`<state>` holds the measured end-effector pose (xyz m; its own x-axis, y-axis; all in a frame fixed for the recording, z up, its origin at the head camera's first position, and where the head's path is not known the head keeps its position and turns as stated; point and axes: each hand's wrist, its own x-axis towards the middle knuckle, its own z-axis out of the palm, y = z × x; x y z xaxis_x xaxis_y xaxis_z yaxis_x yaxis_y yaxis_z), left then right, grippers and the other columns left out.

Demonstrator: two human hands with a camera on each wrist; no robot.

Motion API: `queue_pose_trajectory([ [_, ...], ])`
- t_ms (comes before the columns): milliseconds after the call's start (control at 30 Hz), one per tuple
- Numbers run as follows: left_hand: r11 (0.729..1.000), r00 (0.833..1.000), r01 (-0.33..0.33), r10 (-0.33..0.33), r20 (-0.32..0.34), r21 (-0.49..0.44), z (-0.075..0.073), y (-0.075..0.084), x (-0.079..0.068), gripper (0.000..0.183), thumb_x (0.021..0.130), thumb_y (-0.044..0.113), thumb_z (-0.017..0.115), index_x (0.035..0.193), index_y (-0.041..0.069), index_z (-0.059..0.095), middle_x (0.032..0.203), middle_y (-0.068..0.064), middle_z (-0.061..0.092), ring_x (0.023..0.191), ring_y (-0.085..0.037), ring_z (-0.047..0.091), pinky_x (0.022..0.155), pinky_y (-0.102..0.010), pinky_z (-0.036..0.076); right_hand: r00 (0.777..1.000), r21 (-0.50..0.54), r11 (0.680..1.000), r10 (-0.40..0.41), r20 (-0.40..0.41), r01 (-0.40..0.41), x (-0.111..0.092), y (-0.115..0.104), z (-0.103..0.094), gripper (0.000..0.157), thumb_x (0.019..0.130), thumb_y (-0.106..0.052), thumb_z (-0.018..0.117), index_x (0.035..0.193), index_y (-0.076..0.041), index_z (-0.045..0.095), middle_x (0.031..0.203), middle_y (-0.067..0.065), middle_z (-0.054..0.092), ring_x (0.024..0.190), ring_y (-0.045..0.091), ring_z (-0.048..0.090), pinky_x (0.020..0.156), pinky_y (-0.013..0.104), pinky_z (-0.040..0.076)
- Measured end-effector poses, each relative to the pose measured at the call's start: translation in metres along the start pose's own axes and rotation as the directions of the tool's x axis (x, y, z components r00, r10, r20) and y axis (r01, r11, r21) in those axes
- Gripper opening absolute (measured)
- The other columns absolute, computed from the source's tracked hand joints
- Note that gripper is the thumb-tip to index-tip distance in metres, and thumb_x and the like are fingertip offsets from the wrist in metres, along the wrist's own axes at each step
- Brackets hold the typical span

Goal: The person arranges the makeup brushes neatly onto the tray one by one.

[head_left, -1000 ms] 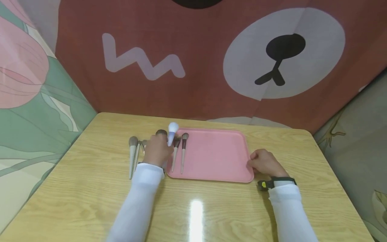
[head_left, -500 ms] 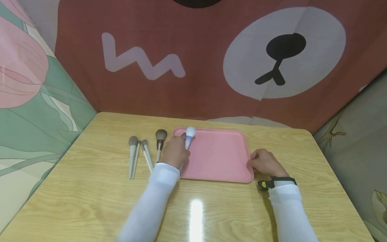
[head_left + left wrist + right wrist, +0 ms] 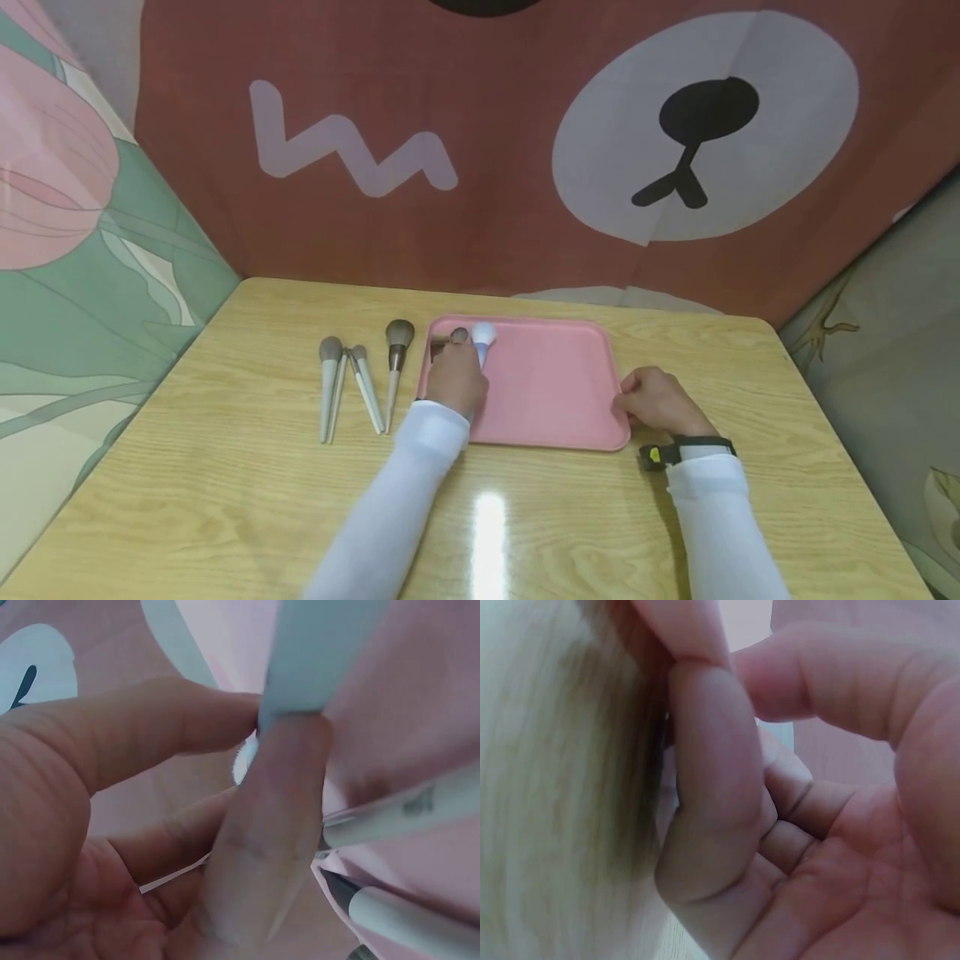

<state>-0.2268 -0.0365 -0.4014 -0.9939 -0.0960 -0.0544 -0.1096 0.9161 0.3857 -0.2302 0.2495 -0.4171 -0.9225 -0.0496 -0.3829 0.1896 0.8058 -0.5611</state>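
Two hands engaged: left hand [image 3: 457, 377] pinches a white-headed brush [image 3: 483, 335] by its handle, over the pink tray [image 3: 551, 383] toward ten o'clock; right hand [image 3: 660, 402] pinches the tray's rim near three o'clock. Other brushes [image 3: 362, 367] lie on the surface [image 3: 600, 517] at nine o'clock. Handle marking [image 3: 418, 801]: illegible.

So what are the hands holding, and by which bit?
The left hand pinches a white-bristled makeup brush by its pale handle; the right hand pinches a pink rectangular tray by its right rim.
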Motion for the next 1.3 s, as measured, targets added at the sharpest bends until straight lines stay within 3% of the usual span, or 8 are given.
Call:
queue_pose_trajectory([
  [167, 1.0, 1.0, -0.001, 0.001, -0.001, 0.005, 0.0044, 0.0011, -0.0003, 0.028, 0.08, 0.01, 0.064, 0.106, 0.0, 0.062, 0.108, -0.009, 0.056, 0.079, -0.028, 0.062, 0.065, -0.038, 0.054, 1.0, 0.006, 1.0, -0.001, 0.003, 0.001, 0.0, -0.0003, -0.0001, 0.032, 0.081, -0.019, 0.063, 0.106, 0.001, 0.058, 0.092, 0.011, 0.063, 0.081, 0.021, 0.057, 0.068, 0.032, 0.047],
  [667, 0.997, 1.0, 0.001, -0.003, 0.018, 0.071, 0.0025, 0.0076, -0.0041, 0.024, 0.082, 0.012, 0.065, 0.104, 0.001, 0.066, 0.1, -0.016, 0.062, 0.081, -0.03, 0.063, 0.068, -0.038, 0.054, 1.0, 0.005, 1.0, -0.012, 0.001, 0.012, 0.001, 0.0029, -0.0003, 0.032, 0.08, -0.018, 0.063, 0.105, 0.002, 0.058, 0.092, 0.011, 0.064, 0.08, 0.02, 0.059, 0.067, 0.032, 0.048],
  [1000, 0.99, 0.999, -0.035, 0.035, 0.003, 0.137, 0.0034, 0.0078, -0.0042, 0.023, 0.084, 0.013, 0.062, 0.103, 0.001, 0.066, 0.094, -0.017, 0.063, 0.081, -0.03, 0.062, 0.069, -0.04, 0.054, 1.0, 0.001, 1.0, 0.009, 0.005, -0.009, 0.0017, 0.0009, -0.0002, 0.029, 0.081, -0.018, 0.063, 0.104, 0.0, 0.059, 0.092, 0.011, 0.062, 0.081, 0.022, 0.056, 0.067, 0.032, 0.047],
  [1300, 0.993, 1.0, -0.017, 0.016, 0.01, 0.117, 0.0044, 0.0076, -0.0042, 0.024, 0.083, 0.012, 0.063, 0.104, 0.001, 0.067, 0.094, -0.017, 0.063, 0.078, -0.03, 0.063, 0.065, -0.038, 0.055, 1.0, 0.005, 1.0, 0.027, 0.005, -0.027, 0.0015, 0.0, 0.0003, 0.029, 0.081, -0.017, 0.063, 0.104, 0.0, 0.059, 0.092, 0.012, 0.062, 0.082, 0.023, 0.056, 0.067, 0.032, 0.047],
])
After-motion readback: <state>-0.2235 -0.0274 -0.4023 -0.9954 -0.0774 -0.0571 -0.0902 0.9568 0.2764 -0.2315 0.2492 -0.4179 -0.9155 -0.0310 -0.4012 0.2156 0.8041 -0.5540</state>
